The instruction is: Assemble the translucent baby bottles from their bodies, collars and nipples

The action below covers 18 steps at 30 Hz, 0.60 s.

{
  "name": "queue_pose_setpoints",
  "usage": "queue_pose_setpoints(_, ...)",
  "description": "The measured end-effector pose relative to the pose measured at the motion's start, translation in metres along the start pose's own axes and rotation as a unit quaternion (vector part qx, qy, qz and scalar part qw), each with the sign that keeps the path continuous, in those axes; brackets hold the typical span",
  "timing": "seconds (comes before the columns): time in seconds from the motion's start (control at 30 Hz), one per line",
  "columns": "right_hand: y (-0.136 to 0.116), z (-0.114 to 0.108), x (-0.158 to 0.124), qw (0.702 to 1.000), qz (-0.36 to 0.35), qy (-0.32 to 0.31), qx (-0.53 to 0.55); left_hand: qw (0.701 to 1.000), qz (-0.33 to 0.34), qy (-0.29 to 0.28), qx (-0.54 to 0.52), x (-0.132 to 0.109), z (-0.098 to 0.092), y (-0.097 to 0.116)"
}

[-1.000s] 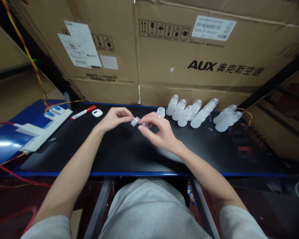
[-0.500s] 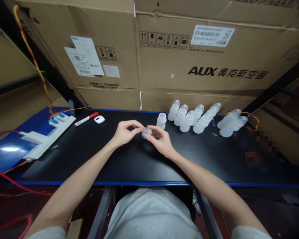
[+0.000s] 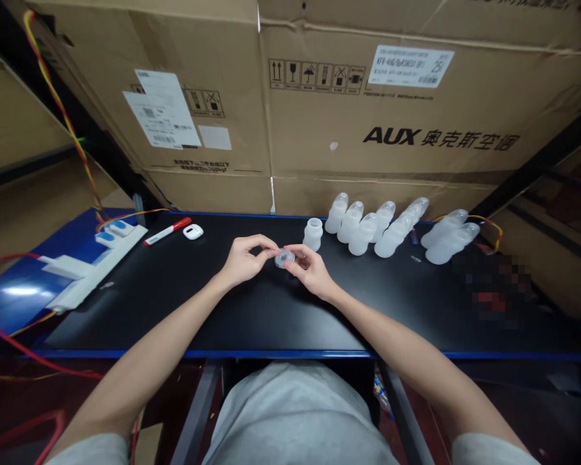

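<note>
Between the fingertips of both hands, over the black tabletop, is a small round translucent bottle cap (image 3: 285, 258). My left hand (image 3: 243, 259) pinches its left edge with thumb and index finger. On the other side my right hand (image 3: 312, 270) is closed on the right edge. A ring-shaped face of the cap with a darker centre shows upward. Just behind my right hand stands an uncapped frosted white bottle (image 3: 313, 234), its round mouth facing up.
Several frosted bottles with clear domed tops (image 3: 363, 234) stand at the back right. A red-and-white marker (image 3: 167, 231), a small white case (image 3: 192, 232) and a white power strip (image 3: 97, 268) lie to the left. A large cardboard box (image 3: 314, 116) walls off the back.
The cap has turned in my fingers: its domed side showed before, and now its ringed face does. Both hands stay in nearly the same place.
</note>
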State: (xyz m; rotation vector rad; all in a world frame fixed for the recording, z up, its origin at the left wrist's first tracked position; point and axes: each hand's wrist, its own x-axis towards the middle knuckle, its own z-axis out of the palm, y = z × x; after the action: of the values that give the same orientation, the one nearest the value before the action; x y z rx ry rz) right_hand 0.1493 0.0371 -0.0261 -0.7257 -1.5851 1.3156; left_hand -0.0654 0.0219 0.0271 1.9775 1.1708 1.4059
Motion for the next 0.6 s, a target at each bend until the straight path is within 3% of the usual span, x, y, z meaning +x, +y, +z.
queue_pose_setpoints(0.3, 0.005, -0.001, 0.003, 0.999, -0.005, -0.01, 0.041, 0.997, -0.05, 0.056, -0.021, -0.007, 0.015, -0.008)
queue_pose_setpoints(0.6, 0.006, 0.002, -0.003, 0.998, -0.013, 0.067, -0.009, 0.995, 0.014, -0.049, -0.081, -0.005, 0.018, -0.017)
